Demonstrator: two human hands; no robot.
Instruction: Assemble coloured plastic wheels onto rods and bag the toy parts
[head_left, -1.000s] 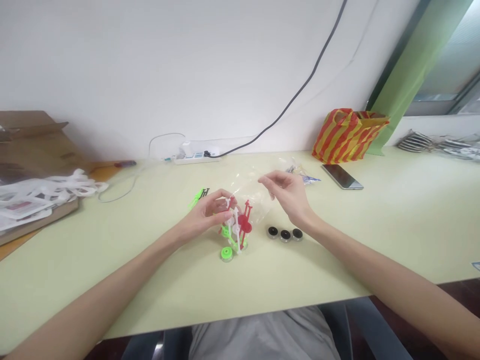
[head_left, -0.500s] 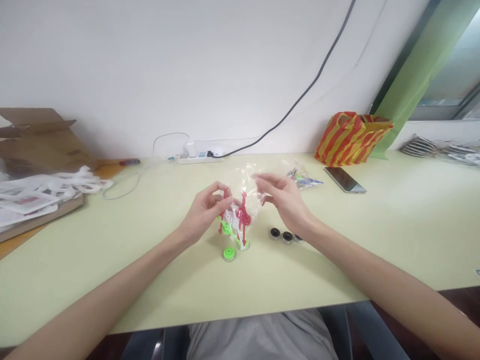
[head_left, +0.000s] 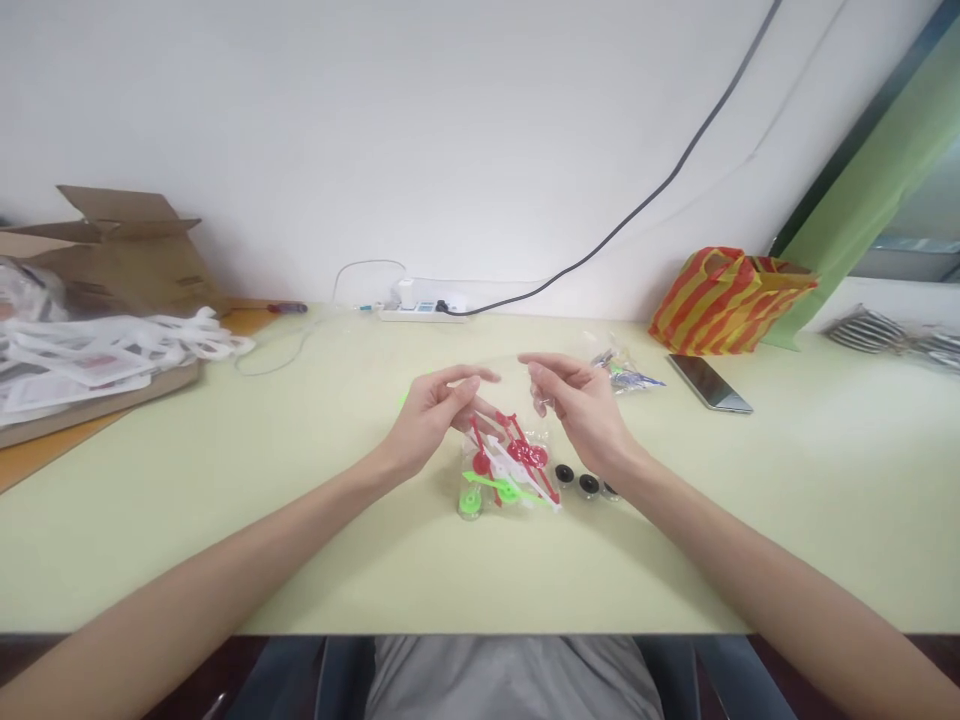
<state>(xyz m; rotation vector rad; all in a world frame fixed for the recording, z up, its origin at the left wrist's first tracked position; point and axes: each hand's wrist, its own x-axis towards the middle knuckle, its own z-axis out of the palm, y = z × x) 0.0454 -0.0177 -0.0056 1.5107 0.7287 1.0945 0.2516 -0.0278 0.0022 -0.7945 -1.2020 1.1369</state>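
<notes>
A clear plastic bag [head_left: 536, 440] holds red, white and green arrow-shaped plastic pieces [head_left: 511, 465]. It lies on the table below my hands. My left hand [head_left: 431, 415] is beside the bag's upper left, index finger stretched out and thumb apart from it; its lower fingers reach close to the bag's top edge. Above the bag on the other side, my right hand [head_left: 581, 405] has its fingers curled in, with a bit of shiny clear film [head_left: 541, 400] showing at them. A green round piece [head_left: 471, 502] sits by the bag's lower left corner.
Several black-topped round pieces [head_left: 589, 485] lie under my right wrist. Behind are another bag of parts [head_left: 626, 375], a phone [head_left: 710, 383] and a striped bag [head_left: 731, 300]. A power strip [head_left: 424, 314] lies along the wall. Cardboard boxes [head_left: 150, 265] and white straps [head_left: 112, 345] fill the left.
The bag of arrow pieces has dropped from my left hand to the table, moving right and turning. My left fingers have spread. The whole view has shifted slightly.
</notes>
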